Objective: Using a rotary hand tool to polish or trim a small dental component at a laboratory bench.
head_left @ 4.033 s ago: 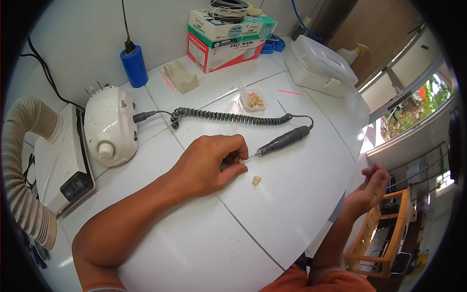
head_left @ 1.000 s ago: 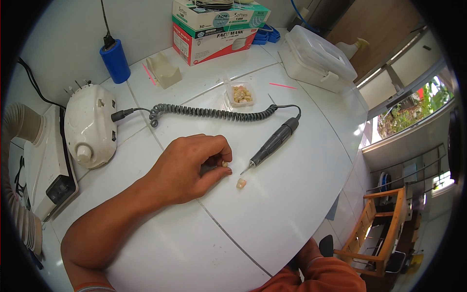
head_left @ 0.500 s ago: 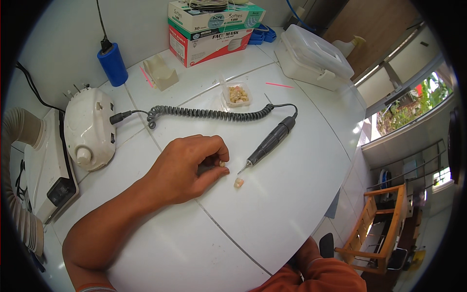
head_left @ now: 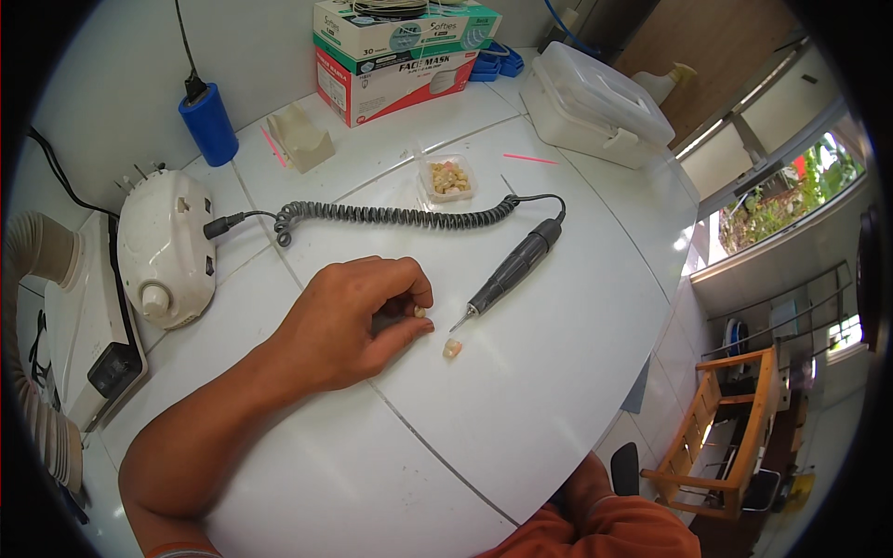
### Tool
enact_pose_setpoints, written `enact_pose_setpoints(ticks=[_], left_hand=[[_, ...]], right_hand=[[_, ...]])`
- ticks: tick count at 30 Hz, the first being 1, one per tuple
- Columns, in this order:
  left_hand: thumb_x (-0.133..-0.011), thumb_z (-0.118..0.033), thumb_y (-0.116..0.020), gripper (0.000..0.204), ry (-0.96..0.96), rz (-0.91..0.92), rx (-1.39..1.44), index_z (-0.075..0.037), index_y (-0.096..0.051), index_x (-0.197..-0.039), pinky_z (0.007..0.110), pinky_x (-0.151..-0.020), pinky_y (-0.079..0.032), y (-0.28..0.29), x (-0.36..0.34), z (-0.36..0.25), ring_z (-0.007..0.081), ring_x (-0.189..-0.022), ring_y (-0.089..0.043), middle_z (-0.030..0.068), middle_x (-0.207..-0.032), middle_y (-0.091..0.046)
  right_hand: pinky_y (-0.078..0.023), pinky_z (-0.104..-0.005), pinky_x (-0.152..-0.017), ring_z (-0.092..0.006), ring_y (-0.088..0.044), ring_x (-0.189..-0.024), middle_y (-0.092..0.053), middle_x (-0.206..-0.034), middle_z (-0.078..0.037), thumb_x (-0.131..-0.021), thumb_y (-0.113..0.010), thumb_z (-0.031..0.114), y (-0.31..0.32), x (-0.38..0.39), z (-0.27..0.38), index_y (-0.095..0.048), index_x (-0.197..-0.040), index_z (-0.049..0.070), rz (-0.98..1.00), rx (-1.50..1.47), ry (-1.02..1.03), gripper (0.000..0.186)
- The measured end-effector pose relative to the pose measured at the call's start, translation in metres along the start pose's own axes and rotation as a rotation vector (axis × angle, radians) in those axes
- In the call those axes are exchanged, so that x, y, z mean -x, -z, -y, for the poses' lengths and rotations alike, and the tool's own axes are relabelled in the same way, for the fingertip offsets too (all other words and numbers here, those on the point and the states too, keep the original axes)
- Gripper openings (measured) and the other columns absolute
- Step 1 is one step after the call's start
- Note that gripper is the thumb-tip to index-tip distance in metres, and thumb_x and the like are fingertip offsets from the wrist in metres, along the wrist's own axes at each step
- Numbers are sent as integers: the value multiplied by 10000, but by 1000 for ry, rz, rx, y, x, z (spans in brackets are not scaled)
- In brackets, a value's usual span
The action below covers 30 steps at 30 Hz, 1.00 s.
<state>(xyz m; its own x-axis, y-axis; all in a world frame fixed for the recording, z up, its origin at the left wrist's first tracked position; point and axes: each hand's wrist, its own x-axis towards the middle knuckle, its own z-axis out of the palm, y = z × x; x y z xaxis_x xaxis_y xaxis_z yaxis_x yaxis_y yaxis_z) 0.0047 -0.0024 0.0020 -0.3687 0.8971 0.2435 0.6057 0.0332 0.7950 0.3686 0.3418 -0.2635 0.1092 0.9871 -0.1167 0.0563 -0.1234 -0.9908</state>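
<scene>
My left hand [head_left: 358,321] rests on the white tiled table, fingers curled, thumb and fingertips closed on a small ivory tooth-like piece [head_left: 420,312]. Just right of my fingertips lies a second tooth-like piece [head_left: 452,348], pale with pinkish-orange patches. The thin metal tip of a dark rotary handpiece [head_left: 513,270] points at it from above, apart from it; nobody holds the tool. A coiled black cord [head_left: 391,217] links it to a white control unit [head_left: 167,246] on the left. My right hand is out of sight; bare skin and orange cloth show below the table's edge.
Beyond the cord, a small clear box [head_left: 448,179] holds several tooth-like bits. Stacked mask boxes [head_left: 395,88], a blue cylinder [head_left: 208,126], a beige curved block [head_left: 301,139] and a lidded white case [head_left: 600,107] stand farther back. A ribbed hose [head_left: 42,246] borders the left.
The whole view has shifted slightly, so things sit a little farther left. My left hand keeps its pinch, and nothing on the table has visibly moved.
</scene>
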Motion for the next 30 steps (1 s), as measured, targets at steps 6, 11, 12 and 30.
enact_pose_setpoints(ticks=[6, 11, 12, 30], left_hand=[[-927, -117, -895, 226, 5, 1, 9, -42, -716, -1041, 330, -737, -585, 0, 0, 0, 197, -796, -726, 83, -887, -725], [-930, -112, -892, 222, -16, -11, 4, -40, -714, -1041, 334, -731, -585, 0, 1, 0, 204, -791, -730, 83, -891, -726], [-927, -105, -891, 215, -10, -7, -10, -38, -718, -1034, 336, -737, -586, 0, 1, -1, 211, -806, -733, 82, -901, -724], [-917, -76, -827, 251, -8, -111, -147, -5, -789, -1154, 384, -853, -583, -5, 1, 2, 271, -946, -703, 118, -985, -690]], right_hand=[[-501, -336, -695, -153, -589, -802, -607, -954, -22, -1170, -552, 295, -4, -3, 0, -673, -1157, 42, 2, -10, -22, 280], [-499, -335, -688, -153, -587, -796, -606, -953, -21, -1170, -551, 295, -8, -4, 1, -673, -1153, 44, 5, -21, -39, 280], [-499, -335, -687, -152, -587, -794, -606, -952, -21, -1170, -551, 295, -9, -5, 2, -673, -1152, 44, 7, -24, -42, 279], [-492, -331, -664, -151, -581, -771, -604, -947, -19, -1168, -549, 296, -15, -6, 25, -673, -1137, 50, -13, -130, -95, 277]])
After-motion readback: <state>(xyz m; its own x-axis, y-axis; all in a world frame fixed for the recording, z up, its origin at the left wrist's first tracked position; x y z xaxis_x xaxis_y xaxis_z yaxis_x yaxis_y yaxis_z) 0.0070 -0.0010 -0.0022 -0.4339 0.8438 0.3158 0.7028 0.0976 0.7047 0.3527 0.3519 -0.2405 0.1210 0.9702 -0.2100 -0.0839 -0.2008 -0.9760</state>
